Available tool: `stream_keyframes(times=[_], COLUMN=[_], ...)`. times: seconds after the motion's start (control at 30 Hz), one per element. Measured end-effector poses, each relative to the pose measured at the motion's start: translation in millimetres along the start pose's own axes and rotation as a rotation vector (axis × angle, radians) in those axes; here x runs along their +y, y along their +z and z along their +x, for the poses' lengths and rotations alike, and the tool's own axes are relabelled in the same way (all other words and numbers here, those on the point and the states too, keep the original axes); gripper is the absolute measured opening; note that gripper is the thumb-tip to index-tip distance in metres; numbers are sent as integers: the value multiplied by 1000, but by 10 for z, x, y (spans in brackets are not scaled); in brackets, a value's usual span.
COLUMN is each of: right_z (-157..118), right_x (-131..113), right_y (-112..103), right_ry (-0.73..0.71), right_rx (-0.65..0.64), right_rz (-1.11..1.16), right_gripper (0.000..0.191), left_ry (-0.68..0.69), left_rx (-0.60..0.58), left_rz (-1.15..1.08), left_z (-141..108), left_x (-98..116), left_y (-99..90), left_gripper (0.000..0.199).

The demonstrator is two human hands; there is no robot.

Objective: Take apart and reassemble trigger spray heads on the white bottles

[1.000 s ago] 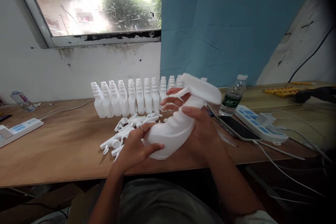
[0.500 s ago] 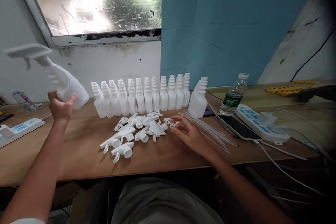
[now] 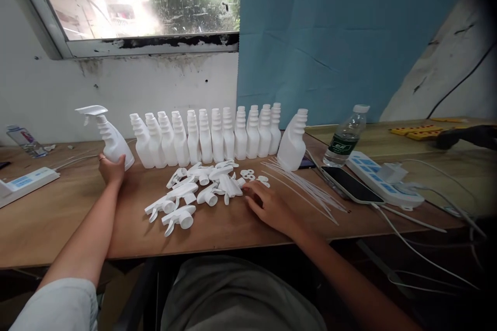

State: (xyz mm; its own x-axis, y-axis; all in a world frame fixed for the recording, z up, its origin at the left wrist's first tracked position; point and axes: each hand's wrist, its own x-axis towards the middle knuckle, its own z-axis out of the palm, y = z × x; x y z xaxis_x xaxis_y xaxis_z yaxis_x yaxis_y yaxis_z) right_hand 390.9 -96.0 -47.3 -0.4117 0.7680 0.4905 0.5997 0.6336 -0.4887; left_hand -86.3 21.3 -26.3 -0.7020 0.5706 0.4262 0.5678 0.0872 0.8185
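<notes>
My left hand (image 3: 112,168) is wrapped round the lower body of a white spray bottle (image 3: 112,137) with its trigger head on, upright at the left end of a row of open white bottles (image 3: 217,137). My right hand (image 3: 267,204) rests low over the table, fingers bent and apart, with nothing visible in it. Its fingertips are beside a pile of white trigger spray heads (image 3: 209,194). Just beyond that hand lie several small white rings (image 3: 247,174). A bundle of thin white tubes (image 3: 306,191) lies to the right, below a separate open bottle (image 3: 292,145).
A clear drink bottle (image 3: 344,139), a phone (image 3: 352,184) and a power strip (image 3: 382,181) with cables stand at the right. Another power strip (image 3: 31,184) and a small clear bottle (image 3: 25,140) are at the left. The wooden table (image 3: 217,238) ends at my lap.
My left hand has brought the spray bottle down and to the right, from raised and tilted to upright by the row. My right hand has moved slightly left and down, towards the spray heads.
</notes>
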Motion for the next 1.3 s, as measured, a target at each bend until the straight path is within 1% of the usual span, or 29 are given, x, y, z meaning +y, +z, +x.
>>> stream_keyframes(times=[0.1, 0.17, 0.27, 0.3, 0.33, 0.37, 0.4, 0.47, 0.53, 0.6, 0.67, 0.73, 0.83, 0.9, 0.97, 1.1, 1.2, 1.3], right_z=[-3, 0, 11, 16, 20, 23, 25, 21, 6, -18, -42, -57, -56, -46, -37, -29, -21, -7], right_x=[-14, -15, 10, 27, 48, 72, 97, 149, 195, 230, 252, 258, 246, 232, 220, 213, 205, 183], right_y=[25, 35, 46, 51, 58, 65, 73, 85, 93, 101, 110, 121, 128, 128, 130, 141, 138, 119], right_ry=[-41, -59, -66, -64, -57, -45, -28, 16, 73, 130, 172, 190, 174, 150, 124, 95, 66, 30], right_rx=[-19, -26, -4, 18, 42, 68, 89, 115, 120, 121, 120, 108, 91, 87, 88, 73, 51, 44], right_rz=[-43, -53, -83, -108, -144, -188, -237, -338, -430, -512, -578, -613, -611, -589, -558, -517, -495, -471], right_gripper=[24, 23, 19, 18, 17, 18, 19, 19, 19, 22, 29, 31, 27, 23, 21, 27, 25, 23], left_ry=[39, 75, 195, 244, 267, 289, 311, 351, 454, 609, 695, 749, 826, 846, 845, 844, 825, 808], left_rx=[12, 73, 233, 253, 234, 135, -15, -369, -566, -763, -873, -912, -900, -892, -893, -915, -927, -878], left_rz=[-35, -48, -121, -167, -219, -254, -268, -229, -71, 83, 164, 202, 229, 252, 278, 284, 278, 256], left_z=[-13, -14, -49, -90, -158, -255, -384, -720, -1098, -1426, -1647, -1760, -1819, -1837, -1852, -1857, -1846, -1846], left_x=[-30, 2, 183, 281, 394, 516, 640, 868, 1032, 1118, 1138, 1120, 1085, 1081, 1092, 1105, 1090, 1099], left_y=[-2, -32, -108, -138, -170, -205, -241, -321, -401, -458, -470, -438, -365, -342, -352, -408, -416, -418], left_gripper=[56, 57, 47, 42, 38, 37, 38, 39, 40, 41, 43, 42, 36, 33, 34, 43, 38, 35])
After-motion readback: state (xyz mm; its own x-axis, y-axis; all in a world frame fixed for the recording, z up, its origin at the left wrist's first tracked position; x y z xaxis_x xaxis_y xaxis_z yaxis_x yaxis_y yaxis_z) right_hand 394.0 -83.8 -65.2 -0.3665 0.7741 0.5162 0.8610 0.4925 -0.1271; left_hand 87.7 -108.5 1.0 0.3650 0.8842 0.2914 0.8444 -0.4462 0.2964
